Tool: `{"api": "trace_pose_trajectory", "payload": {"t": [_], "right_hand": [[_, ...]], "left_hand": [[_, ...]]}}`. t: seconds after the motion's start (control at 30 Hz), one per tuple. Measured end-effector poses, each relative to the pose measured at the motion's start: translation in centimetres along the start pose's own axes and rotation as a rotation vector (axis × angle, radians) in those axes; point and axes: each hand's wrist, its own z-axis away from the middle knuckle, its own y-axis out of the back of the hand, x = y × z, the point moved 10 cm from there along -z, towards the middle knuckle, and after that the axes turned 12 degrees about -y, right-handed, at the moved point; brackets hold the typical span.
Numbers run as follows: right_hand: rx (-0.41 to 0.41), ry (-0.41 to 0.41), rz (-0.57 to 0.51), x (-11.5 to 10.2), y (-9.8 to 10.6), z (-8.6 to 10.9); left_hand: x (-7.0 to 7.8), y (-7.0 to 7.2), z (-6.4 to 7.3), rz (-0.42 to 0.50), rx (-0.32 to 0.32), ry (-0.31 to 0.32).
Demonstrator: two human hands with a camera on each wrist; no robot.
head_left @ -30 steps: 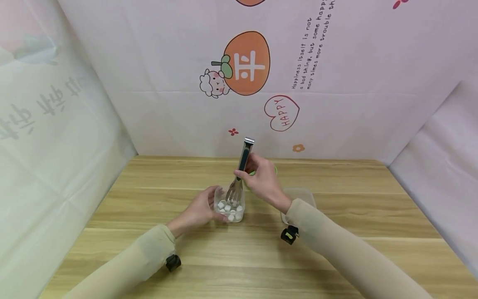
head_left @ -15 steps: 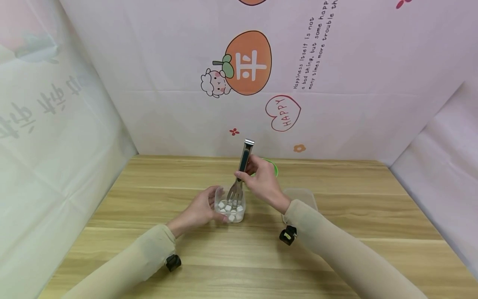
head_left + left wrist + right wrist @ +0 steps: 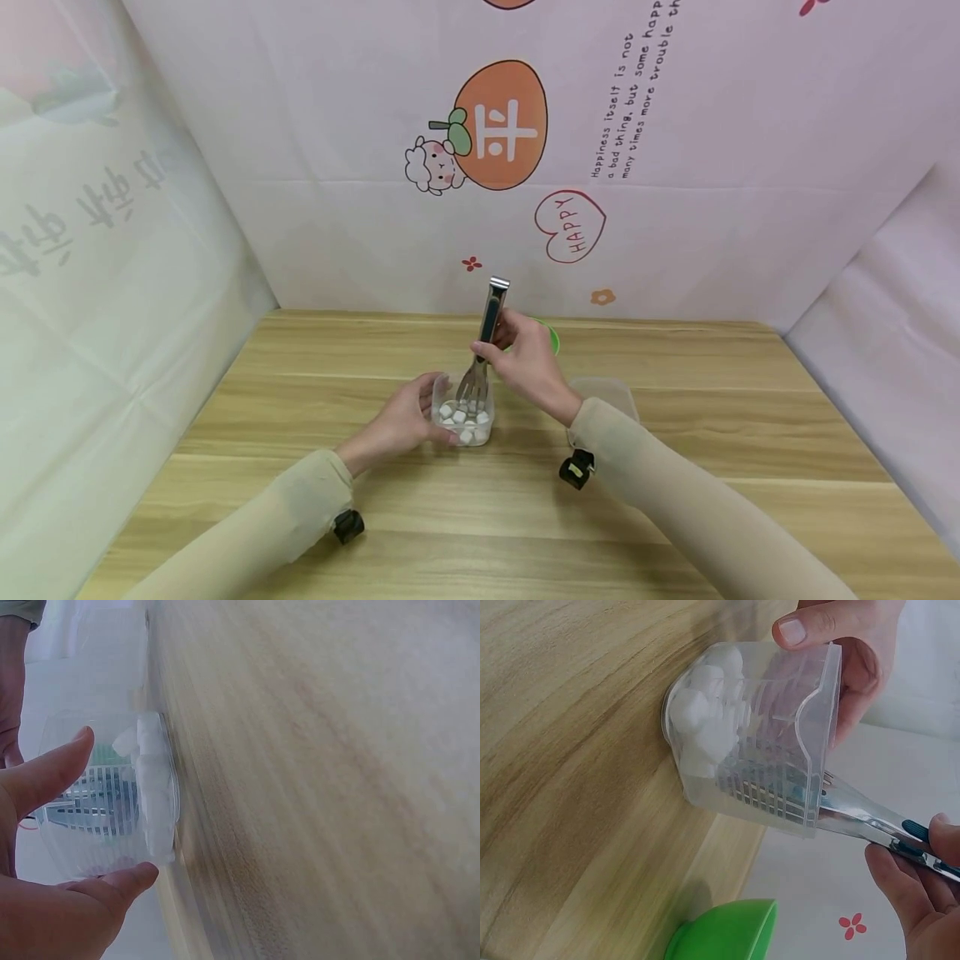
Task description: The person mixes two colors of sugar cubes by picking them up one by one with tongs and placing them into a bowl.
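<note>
In the head view my left hand (image 3: pixel 401 417) holds a clear plastic container (image 3: pixel 799 690) from its left side, thumb at the near wall and fingers behind. The container stands upright on the wooden table, with several small white pieces (image 3: pixel 705 739) at its bottom, soft-looking and rounded. My right hand (image 3: pixel 531 362) grips metal tongs (image 3: pixel 491 312) with dark teal handle inlays. The tongs point down into the container, and their slotted ends (image 3: pixel 761 784) reach the white pieces. Through the wall in the left wrist view, the slots lie close over those pieces.
Behind my right hand is a green bowl (image 3: pixel 727 930), mostly hidden in the head view. A second clear plastic container (image 3: pixel 606 392) lies to the right, partly covered by my sleeve. A printed white cloth (image 3: pixel 375 250) hangs at the table's back edge.
Both hands keep their grips on the container and the tongs. The tongs' slotted ends have barely shifted among the white pieces. Slightly more of the green bowl shows beside my right hand.
</note>
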Motion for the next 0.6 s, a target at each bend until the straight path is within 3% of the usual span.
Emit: {"api": "trace_pose_trajectory", "payload": {"t": [0.6], "right_hand": [[0.033,-0.072,-0.141,0.5,1.2,-0.5]], "left_hand": [[-0.2,-0.1,-0.1,0.006,0.004,0.013]]}}
